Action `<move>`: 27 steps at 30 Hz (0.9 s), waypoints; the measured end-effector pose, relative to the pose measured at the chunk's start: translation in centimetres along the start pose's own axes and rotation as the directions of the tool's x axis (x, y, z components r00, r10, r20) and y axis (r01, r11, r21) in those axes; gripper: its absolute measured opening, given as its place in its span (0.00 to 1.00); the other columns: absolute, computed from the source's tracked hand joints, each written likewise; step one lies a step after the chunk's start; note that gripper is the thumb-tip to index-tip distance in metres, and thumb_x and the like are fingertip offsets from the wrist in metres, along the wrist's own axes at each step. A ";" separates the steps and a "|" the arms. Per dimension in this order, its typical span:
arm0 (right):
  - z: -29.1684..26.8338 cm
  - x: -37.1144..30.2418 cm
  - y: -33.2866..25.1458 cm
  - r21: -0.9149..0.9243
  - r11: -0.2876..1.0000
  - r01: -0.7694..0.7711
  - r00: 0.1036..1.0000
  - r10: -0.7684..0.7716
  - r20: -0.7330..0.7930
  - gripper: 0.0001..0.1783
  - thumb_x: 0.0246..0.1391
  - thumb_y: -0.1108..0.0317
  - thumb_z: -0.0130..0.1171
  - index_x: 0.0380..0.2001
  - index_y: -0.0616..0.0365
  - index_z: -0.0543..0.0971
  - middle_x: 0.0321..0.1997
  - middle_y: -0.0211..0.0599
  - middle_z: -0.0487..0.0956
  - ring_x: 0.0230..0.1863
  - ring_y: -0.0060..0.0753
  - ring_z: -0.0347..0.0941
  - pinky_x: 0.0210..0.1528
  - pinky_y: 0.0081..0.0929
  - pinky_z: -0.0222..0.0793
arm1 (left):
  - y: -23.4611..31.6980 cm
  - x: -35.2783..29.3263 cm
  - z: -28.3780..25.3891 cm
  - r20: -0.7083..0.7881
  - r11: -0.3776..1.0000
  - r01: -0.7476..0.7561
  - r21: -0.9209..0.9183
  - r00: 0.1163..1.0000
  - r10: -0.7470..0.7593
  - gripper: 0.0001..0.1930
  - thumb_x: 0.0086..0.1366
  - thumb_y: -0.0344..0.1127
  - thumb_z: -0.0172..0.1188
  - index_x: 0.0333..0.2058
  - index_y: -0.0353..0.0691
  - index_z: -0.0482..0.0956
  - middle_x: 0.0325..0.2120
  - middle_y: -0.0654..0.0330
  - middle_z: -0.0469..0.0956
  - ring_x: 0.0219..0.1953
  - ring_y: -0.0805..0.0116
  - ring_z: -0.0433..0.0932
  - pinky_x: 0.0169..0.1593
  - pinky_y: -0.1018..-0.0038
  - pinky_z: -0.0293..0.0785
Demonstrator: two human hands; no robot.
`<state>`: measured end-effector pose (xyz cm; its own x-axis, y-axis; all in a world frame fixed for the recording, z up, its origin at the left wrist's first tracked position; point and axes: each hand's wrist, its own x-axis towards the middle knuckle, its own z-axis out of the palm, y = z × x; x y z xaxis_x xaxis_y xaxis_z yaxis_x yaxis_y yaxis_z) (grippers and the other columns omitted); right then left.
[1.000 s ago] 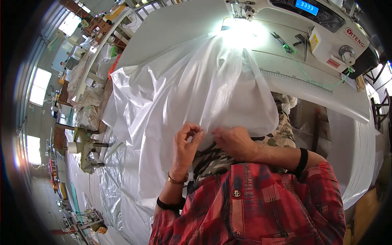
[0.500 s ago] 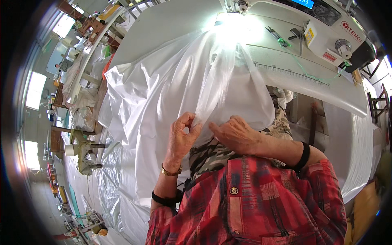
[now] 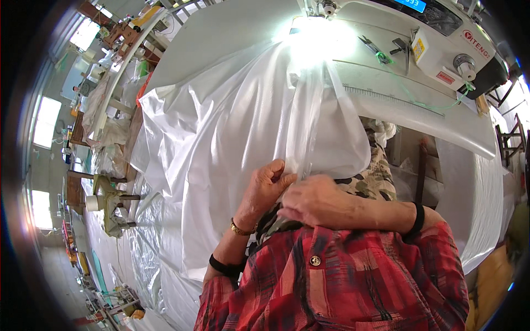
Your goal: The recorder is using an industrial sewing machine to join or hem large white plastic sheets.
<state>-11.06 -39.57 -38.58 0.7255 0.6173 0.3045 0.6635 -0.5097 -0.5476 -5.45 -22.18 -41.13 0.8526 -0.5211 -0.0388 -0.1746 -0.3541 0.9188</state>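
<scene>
A large white plastic sheet (image 3: 232, 127) drapes over the near edge of the sewing table into my lap. Its far end runs up under the bright lamp of the sewing machine (image 3: 441, 49), where glare hides the needle area. My left hand (image 3: 269, 185) pinches the folded edge of the sheet between thumb and fingers, close to my lap. Right beside it is my right hand (image 3: 316, 199), smeared by motion, its fingers near the same edge; whether they grip the sheet cannot be seen.
On the table (image 3: 221, 38) lie thread snips (image 3: 378, 51) beside a small dark metal part (image 3: 399, 48). Green thread trails toward the machine's handwheel side. A ruler scale (image 3: 392, 99) runs along the table edge. More plastic sheeting (image 3: 157, 248) spreads out at the left.
Both hands have come nearer to my body, the left also shifting rightward along with the pinched edge. The sheet's folded strip now hangs straighter between the machine and my hands.
</scene>
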 end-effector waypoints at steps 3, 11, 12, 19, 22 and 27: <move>-0.5 -0.9 0.3 0.293 0.923 -0.249 0.925 0.317 -0.211 0.15 0.57 0.60 0.60 0.26 0.60 0.74 0.22 0.43 0.76 0.24 0.45 0.75 0.29 0.36 0.70 | -0.1 -0.2 -0.1 -0.024 0.997 0.064 -0.045 0.998 -0.065 0.17 0.61 0.32 0.64 0.24 0.35 0.62 0.19 0.67 0.52 0.25 0.80 0.53 0.25 0.75 0.54; 2.1 -0.7 1.3 0.816 0.385 -0.431 0.768 0.632 0.108 0.10 0.58 0.68 0.61 0.36 0.66 0.77 0.27 0.31 0.78 0.30 0.16 0.72 0.33 0.20 0.69 | 0.9 -0.6 -0.5 -0.150 1.000 -0.027 0.002 0.988 0.027 0.08 0.61 0.26 0.63 0.27 0.36 0.72 0.18 0.75 0.64 0.23 0.87 0.60 0.24 0.83 0.57; 1.6 -0.1 0.8 0.849 0.346 -0.399 0.787 0.605 0.123 0.10 0.57 0.68 0.61 0.35 0.66 0.77 0.24 0.34 0.78 0.28 0.17 0.71 0.32 0.23 0.69 | 2.1 -0.7 -1.0 -0.152 1.000 -0.025 0.003 0.988 0.025 0.08 0.61 0.26 0.63 0.27 0.36 0.72 0.18 0.75 0.64 0.23 0.87 0.60 0.24 0.83 0.57; 0.7 0.4 -0.5 0.564 0.738 -0.370 0.875 0.482 -0.057 0.07 0.55 0.70 0.59 0.33 0.60 0.74 0.22 0.48 0.76 0.26 0.48 0.76 0.30 0.37 0.70 | 2.9 -1.0 -2.0 -0.036 0.987 -0.139 0.085 0.989 0.142 0.06 0.68 0.29 0.54 0.33 0.33 0.74 0.21 0.69 0.67 0.24 0.81 0.65 0.28 0.79 0.64; 1.0 -0.3 -0.4 0.236 0.906 -0.351 0.922 0.378 -0.081 0.08 0.55 0.68 0.59 0.36 0.58 0.73 0.21 0.42 0.77 0.27 0.47 0.78 0.32 0.39 0.72 | 2.6 -1.1 -1.6 -0.038 0.997 -0.050 0.054 0.998 0.052 0.10 0.70 0.34 0.55 0.31 0.33 0.74 0.20 0.69 0.67 0.24 0.82 0.64 0.28 0.80 0.64; 1.5 -0.3 0.5 0.051 0.987 -0.152 0.984 0.156 -0.081 0.09 0.54 0.68 0.58 0.37 0.54 0.72 0.24 0.37 0.78 0.28 0.46 0.78 0.38 0.40 0.72 | 1.2 -0.6 -1.0 0.020 0.966 0.112 -0.234 0.994 -0.111 0.12 0.69 0.38 0.58 0.30 0.35 0.76 0.20 0.72 0.70 0.24 0.85 0.65 0.27 0.83 0.61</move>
<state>-11.27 -39.09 -40.11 0.8324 0.4797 0.2774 0.5352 -0.5662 -0.6269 -5.72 -21.50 -39.66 0.8568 -0.4939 -0.1481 0.0422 -0.2191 0.9748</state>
